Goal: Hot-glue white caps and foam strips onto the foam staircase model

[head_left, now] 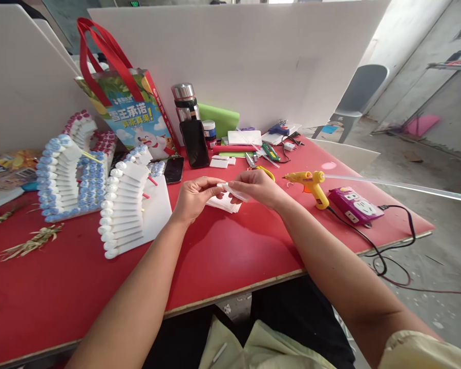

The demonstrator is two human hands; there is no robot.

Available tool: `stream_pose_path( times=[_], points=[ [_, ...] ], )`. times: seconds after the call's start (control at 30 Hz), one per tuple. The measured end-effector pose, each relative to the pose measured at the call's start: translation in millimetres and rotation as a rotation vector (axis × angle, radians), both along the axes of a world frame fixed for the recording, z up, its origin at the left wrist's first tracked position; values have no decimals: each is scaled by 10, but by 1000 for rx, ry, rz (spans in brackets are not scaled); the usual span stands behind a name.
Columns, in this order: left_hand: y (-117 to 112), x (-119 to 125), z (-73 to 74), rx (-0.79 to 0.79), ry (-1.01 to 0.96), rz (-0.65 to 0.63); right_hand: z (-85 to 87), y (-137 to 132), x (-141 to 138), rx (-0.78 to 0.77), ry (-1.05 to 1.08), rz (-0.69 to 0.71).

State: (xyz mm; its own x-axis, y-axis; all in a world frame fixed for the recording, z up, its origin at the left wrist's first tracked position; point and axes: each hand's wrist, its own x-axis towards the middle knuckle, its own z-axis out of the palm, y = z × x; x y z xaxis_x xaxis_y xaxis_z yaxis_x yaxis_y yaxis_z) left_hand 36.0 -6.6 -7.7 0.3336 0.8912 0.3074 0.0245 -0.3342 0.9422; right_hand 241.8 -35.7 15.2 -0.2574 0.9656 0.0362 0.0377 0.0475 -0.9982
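Currently, we pinch a small white piece [240, 193] between the fingers of our left hand [198, 196] and right hand [258, 185], above white sheets [223, 203] on the red bench [234, 246].

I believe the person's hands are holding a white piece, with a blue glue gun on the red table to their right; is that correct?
Not quite: the head view shows the glue gun is yellow, not blue. It sits on the red table, and the left hand and right hand hold the white piece.
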Motion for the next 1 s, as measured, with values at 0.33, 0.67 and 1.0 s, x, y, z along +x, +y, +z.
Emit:
stream_pose_path(
  times=[0.33, 0.67, 1.0],
  points=[
    [22, 5, -13, -129, -50, 34, -55, 86, 45, 95, -29, -336],
    [27, -1, -21, -289, -117, 0, -204, 112, -28, 369, -119, -108],
    [-25, 73, 27, -393, -201, -29, -181, 38, -1, 600, -523, -259]
  ],
)
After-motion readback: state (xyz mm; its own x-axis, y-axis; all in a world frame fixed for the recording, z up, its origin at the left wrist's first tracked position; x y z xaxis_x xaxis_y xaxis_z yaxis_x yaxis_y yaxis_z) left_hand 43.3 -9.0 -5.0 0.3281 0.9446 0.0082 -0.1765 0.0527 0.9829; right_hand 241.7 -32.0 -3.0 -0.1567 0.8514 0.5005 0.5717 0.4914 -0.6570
